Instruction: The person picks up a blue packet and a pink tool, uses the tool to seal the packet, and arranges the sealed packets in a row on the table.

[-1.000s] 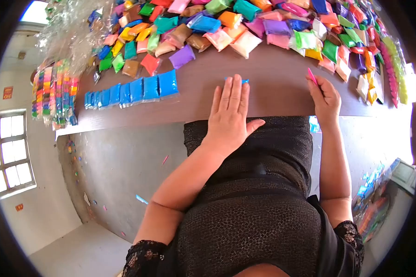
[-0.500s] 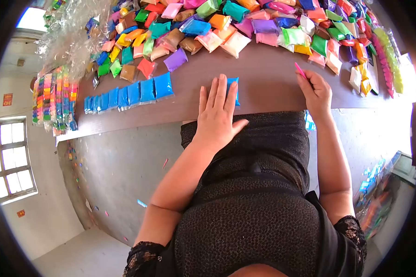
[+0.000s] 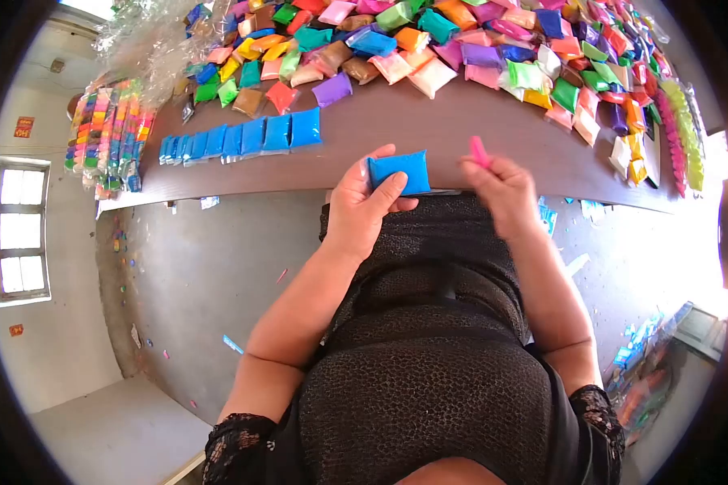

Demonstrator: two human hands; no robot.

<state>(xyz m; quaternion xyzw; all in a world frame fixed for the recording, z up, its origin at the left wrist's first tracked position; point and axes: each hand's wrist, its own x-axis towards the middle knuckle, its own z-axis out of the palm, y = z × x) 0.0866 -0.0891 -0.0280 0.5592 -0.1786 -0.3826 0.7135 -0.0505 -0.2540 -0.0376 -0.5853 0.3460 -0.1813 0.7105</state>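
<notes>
My left hand (image 3: 366, 198) grips a soft blue packet (image 3: 404, 173) in clear film, thumb on its face and fingers behind, close over the table's front edge. To its right, my right hand (image 3: 505, 190) is closed on a small pink tool (image 3: 479, 151), blurred by motion, whose end sticks up past the fingers. The kind of tool does not show. On the table to the left of both hands, a row of blue packets (image 3: 251, 137) lies side by side, the larger ones at its right end.
A heap of packets in many colours (image 3: 380, 40) covers the back of the brown table (image 3: 396, 121). Clear plastic wrap (image 3: 150, 40) lies at the back left, near strips of coloured packets (image 3: 109, 137). Pink and green strips (image 3: 683, 121) line the right edge.
My left hand, flat over the blue packet before, has picked it up and turned it. My right hand has moved left toward it with the pink tool. The head view has shifted slightly.
</notes>
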